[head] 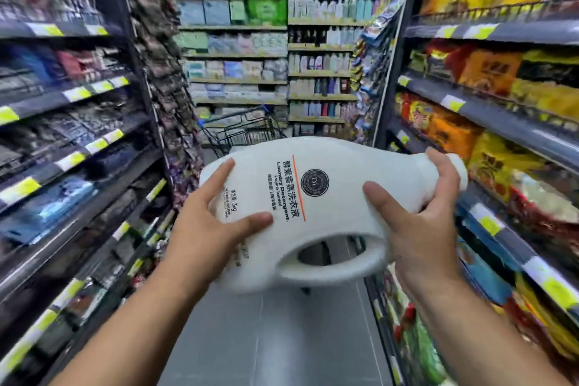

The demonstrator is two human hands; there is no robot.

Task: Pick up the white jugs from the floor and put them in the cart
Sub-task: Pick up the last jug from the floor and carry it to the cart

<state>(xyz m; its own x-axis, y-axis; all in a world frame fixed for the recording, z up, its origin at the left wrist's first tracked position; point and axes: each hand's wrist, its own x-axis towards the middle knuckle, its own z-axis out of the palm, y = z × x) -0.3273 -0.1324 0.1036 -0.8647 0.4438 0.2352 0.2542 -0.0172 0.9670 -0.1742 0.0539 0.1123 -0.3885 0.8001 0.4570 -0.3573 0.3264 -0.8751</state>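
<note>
I am holding the white plastic handled detergent jug (313,213) sideways at frame centre, left hand (213,229) gripping its base, right hand (429,222) curled round its neck, the black wire cart (247,131) beyond; smooth, heavy plastic is risking a slip.

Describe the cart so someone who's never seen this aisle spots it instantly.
Look down the aisle to the far shelves of bottles and packs. In front of them, just above the white jug in the foreground, stands the cart: the only dark wire basket there, with a blue handle bar.
</note>
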